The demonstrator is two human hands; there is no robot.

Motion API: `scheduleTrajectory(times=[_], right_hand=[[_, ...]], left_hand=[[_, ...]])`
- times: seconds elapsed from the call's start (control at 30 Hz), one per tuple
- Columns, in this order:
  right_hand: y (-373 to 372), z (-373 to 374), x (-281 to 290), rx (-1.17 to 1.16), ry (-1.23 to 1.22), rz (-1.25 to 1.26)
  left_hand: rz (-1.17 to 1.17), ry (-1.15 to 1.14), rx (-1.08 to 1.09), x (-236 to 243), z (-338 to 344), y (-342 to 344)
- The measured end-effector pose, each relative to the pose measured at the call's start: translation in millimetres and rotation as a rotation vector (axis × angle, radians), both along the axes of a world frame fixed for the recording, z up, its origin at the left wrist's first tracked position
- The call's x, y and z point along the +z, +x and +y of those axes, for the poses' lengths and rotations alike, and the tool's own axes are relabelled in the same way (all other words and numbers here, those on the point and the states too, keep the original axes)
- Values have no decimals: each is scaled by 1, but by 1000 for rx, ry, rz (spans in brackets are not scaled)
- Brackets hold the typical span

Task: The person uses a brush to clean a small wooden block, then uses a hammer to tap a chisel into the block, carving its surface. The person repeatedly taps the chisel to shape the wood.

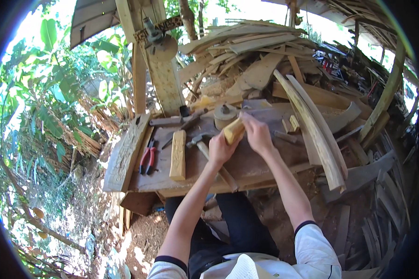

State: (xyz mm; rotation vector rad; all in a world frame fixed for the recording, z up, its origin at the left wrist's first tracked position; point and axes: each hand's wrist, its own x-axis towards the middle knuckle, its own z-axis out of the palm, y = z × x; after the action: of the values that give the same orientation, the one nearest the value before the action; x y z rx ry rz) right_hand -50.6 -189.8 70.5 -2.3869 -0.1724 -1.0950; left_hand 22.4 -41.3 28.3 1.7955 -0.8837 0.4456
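Note:
A short, pale wooden block (pixel 234 130) is gripped in my left hand (pixel 221 149), tilted up above the workbench (pixel 205 169). My right hand (pixel 258 136) is closed at the block's far end; its fingertips are partly hidden, and I cannot make out what they hold. Under my left forearm lies a hammer (pixel 203 146), its handle slanting toward the bench's near edge. Left of it rests a longer wooden block (pixel 178 156), then red-handled pliers (pixel 148 158). A round grey disc-shaped piece (pixel 225 116) with a dark centre sits just beyond my hands.
A rough plank (pixel 125 156) lines the bench's left end. Long curved timbers (pixel 312 130) lean across its right side. Another hammer-like tool (pixel 167 122) lies at the back left, near a wooden post (pixel 160 79). Stacked boards (pixel 256 44) rise behind; offcuts (pixel 375 232) cover the right-hand ground.

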Motion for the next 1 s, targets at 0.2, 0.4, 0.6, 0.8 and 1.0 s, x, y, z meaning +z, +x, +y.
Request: scheduleTrajectory(times=[0.2, 0.4, 0.6, 0.8, 1.0], right_hand=[[4, 6, 4, 103, -2, -44], [5, 49, 8, 342, -35, -105], [10, 5, -2, 149, 12, -81], [17, -17, -2, 82, 222, -25], [20, 17, -7, 300, 109, -112]], left_hand=[[43, 29, -6, -3, 4, 1], [75, 59, 49, -21, 27, 21], [89, -22, -7, -6, -2, 1], [109, 43, 30, -1, -8, -1], [208, 112, 77, -11, 20, 9]])
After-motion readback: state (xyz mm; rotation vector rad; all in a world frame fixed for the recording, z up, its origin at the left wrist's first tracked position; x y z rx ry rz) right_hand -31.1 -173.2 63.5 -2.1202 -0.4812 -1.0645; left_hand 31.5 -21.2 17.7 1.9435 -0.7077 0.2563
